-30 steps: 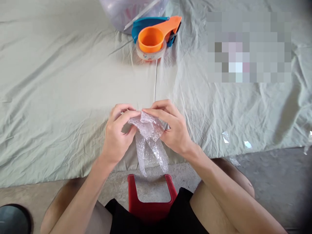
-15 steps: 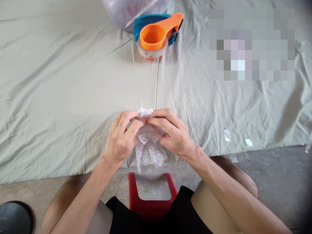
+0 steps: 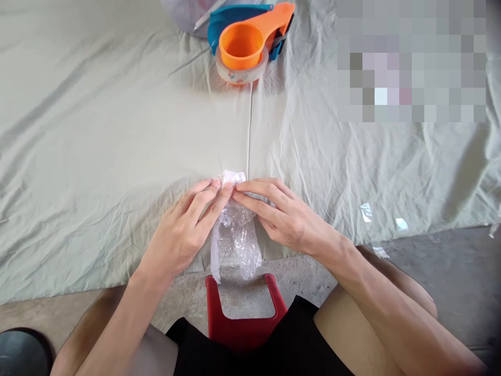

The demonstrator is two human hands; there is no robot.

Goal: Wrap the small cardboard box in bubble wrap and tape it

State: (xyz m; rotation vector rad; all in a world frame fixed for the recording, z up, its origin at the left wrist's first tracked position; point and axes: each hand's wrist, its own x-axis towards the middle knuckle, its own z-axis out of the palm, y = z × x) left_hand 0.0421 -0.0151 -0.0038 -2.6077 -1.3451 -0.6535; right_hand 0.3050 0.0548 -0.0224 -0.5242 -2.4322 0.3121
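Observation:
A crumpled piece of clear bubble wrap (image 3: pixel 235 241) lies on the near edge of a pale green sheet (image 3: pixel 97 136), its lower end hanging toward a red stool (image 3: pixel 242 329). My left hand (image 3: pixel 183 235) and my right hand (image 3: pixel 282 216) meet at its top end, fingers stretched out and pinching the wrap against the sheet. What the wrap encloses is hidden. An orange and blue tape dispenser (image 3: pixel 246 44) with a roll of clear tape sits at the far middle of the sheet.
A clear plastic bag (image 3: pixel 183 10) lies behind the dispenser. Small scraps of clear tape (image 3: pixel 366 211) rest on the sheet at the right. Grey concrete floor (image 3: pixel 442 277) runs along the sheet's near edge. A dark round object (image 3: pixel 19 352) sits at the bottom left.
Both hands have lowered the bubble wrap from the air onto the sheet and flattened out, fingers now extended over its top end. The view has tilted slightly down.

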